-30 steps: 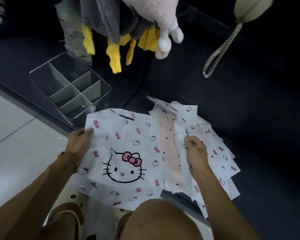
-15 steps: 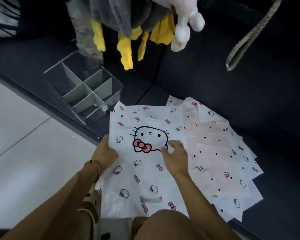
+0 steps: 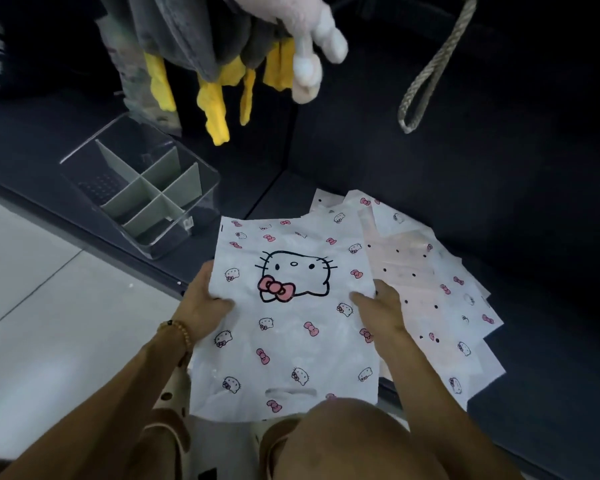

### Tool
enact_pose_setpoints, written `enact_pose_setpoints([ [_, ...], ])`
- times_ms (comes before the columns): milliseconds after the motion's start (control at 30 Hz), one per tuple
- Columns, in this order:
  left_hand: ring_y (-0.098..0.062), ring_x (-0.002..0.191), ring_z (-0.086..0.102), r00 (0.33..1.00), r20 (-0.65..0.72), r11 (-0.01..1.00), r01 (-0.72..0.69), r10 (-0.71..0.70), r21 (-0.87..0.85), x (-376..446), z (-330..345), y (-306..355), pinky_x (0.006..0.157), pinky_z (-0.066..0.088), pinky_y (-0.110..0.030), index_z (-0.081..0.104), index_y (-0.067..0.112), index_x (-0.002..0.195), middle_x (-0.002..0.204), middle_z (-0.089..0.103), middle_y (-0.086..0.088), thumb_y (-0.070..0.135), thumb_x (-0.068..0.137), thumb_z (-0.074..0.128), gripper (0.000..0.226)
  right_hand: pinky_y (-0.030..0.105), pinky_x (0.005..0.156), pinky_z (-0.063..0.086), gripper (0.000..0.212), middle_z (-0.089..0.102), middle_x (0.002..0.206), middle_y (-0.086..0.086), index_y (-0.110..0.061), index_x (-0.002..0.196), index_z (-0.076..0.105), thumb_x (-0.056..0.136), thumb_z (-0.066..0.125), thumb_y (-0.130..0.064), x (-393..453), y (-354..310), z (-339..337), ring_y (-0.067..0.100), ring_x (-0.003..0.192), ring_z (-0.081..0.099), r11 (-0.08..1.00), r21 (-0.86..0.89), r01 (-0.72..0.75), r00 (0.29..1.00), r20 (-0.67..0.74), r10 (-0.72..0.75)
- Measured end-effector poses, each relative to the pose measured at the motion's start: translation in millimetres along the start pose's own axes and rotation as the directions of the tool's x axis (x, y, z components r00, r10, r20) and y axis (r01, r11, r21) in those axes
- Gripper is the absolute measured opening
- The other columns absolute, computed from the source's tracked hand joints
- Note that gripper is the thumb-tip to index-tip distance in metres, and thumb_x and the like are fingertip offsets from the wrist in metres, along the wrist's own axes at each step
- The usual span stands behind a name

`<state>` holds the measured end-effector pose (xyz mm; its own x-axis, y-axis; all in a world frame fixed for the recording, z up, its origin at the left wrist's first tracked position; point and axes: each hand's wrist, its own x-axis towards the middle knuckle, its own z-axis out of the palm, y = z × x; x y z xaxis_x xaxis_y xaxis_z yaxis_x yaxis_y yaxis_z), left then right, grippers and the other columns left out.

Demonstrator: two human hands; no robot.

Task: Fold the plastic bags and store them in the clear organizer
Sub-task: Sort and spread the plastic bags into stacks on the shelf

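The white bag (image 3: 291, 317) w/ the big cat face and pink bows is held flat and unfolded, face upside down, over the front edge of the dark sofa (image 3: 499, 150), its handle-slot end reaching back to the person's knee (image 3: 347, 441). Left hand (image 3: 201, 306) grips the bag's left edge, thumb on top, fingers under; beaded bracelet (image 3: 177, 330) on that wrist. Right hand (image 3: 378, 310) pinches the bag's right edge, thumb on top, fingers hidden under the plastic. Just right of the bag, partly under it, lies a loose pile of other bags (image 3: 430, 278), pale pink w/ black dots and white w/ small prints, spread on the sofa seat. Clear organizer (image 3: 142, 188) w/ grey-green dividers sits on the sofa up-left of the bag, apart from it, compartments showing no bags. Above the organizer hang plush toys (image 3: 243, 46), grey, yellow, pink-white. Up-right of the bag a rope loop (image 3: 426, 77) dangles.
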<state>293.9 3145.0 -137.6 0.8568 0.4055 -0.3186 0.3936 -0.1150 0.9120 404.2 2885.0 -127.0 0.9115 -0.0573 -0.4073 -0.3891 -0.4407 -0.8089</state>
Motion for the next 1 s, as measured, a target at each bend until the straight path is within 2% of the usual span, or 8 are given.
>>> enact_pose_setpoints([
  [133,-0.016,0.099,0.058,0.983,0.118,0.991,-0.136,0.137,-0.018,-0.2,45.1,41.9,0.082,0.048,-0.029,0.046,0.026,0.112,0.11,0.06,0.0,-0.012,0.077,0.061,0.054,0.028,0.087,0.047,0.044,0.047,0.125,-0.004,-0.017,0.139,0.042,0.095,0.05,-0.016,-11.6,2.4,-68.8,0.019,0.105,0.052,0.988,-0.133,0.083,0.988,-0.117,-0.099],
  [300,0.0,0.079,0.067,0.922,0.376,0.993,-0.064,0.096,-0.096,-11.0,137.0,75.4,0.062,0.051,-0.012,0.043,0.026,0.12,0.102,0.067,0.006,-0.003,0.084,0.063,0.05,0.024,0.065,0.045,0.035,0.061,0.116,0.005,-0.015,0.128,0.05,0.093,0.048,-0.011,-21.3,36.0,-176.0,0.018,0.081,0.058,0.993,-0.119,0.012,0.936,-0.348,-0.053],
  [433,-0.022,0.101,0.063,0.834,0.552,0.998,-0.049,0.022,0.035,-30.3,225.7,78.0,0.09,0.051,-0.041,0.04,0.017,0.123,0.113,0.063,-0.007,0.001,0.086,0.063,0.046,0.028,0.057,0.05,0.029,0.066,0.101,0.007,-0.015,0.119,0.054,0.092,0.048,-0.009,-30.1,77.7,-253.6,0.018,0.071,0.06,0.998,-0.026,-0.063,0.872,-0.488,0.042],
  [567,-0.021,0.106,0.06,0.761,0.649,0.996,-0.062,0.001,0.071,-53.6,313.9,72.9,0.094,0.05,-0.043,0.039,0.02,0.127,0.117,0.06,-0.005,-0.005,0.086,0.057,0.051,0.03,0.057,0.049,0.027,0.067,0.102,0.01,-0.014,0.115,0.054,0.089,0.048,-0.009,-26.7,112.2,-321.4,0.017,0.068,0.059,0.994,-0.038,-0.105,0.795,-0.603,0.061],
  [633,-0.017,0.104,0.059,0.758,0.653,0.994,-0.074,0.007,0.075,-64.0,355.7,70.2,0.09,0.052,-0.038,0.04,0.025,0.124,0.114,0.06,0.0,-0.006,0.085,0.054,0.051,0.04,0.073,0.054,0.035,0.064,0.113,0.009,-0.018,0.122,0.05,0.088,0.054,-0.012,-24.6,127.2,-348.7,0.022,0.087,0.062,0.979,-0.127,-0.158,0.739,-0.673,0.032],
  [700,-0.013,0.101,0.06,0.762,0.648,0.996,-0.052,-0.011,0.078,-74.6,392.8,67.4,0.085,0.054,-0.032,0.041,0.028,0.121,0.11,0.061,0.005,-0.007,0.085,0.051,0.051,0.05,0.094,0.044,0.054,0.05,0.133,0.012,-0.014,0.138,0.039,0.089,0.06,-0.02,-24.2,144.3,-364.5,0.032,0.117,0.048,0.877,-0.377,-0.297,0.692,-0.718,-0.074],
  [833,-0.01,0.096,0.059,0.771,0.635,0.994,-0.023,-0.05,0.107,-90.4,453.8,61.6,0.082,0.054,-0.031,0.04,0.029,0.12,0.107,0.062,0.006,-0.009,0.084,0.045,0.053,0.047,0.106,0.033,0.053,0.033,0.152,0.01,-0.015,0.143,0.04,0.096,0.051,-0.036,-30.3,181.8,-338.0,0.03,0.137,0.031,0.771,-0.612,-0.174,0.857,-0.481,-0.188],
  [1000,-0.005,0.086,0.057,0.765,0.642,0.98,-0.084,-0.052,0.18,-96.0,511.6,60.1,0.067,0.049,-0.02,0.039,0.033,0.112,0.097,0.06,0.011,-0.003,0.08,0.045,0.048,0.041,0.118,0.012,0.062,0.008,0.162,0.001,-0.022,0.152,0.017,0.099,0.027,-0.053,-27.5,238.8,-304.1,0.021,0.149,0.005,0.739,-0.659,-0.14,0.964,-0.261,-0.05],
])
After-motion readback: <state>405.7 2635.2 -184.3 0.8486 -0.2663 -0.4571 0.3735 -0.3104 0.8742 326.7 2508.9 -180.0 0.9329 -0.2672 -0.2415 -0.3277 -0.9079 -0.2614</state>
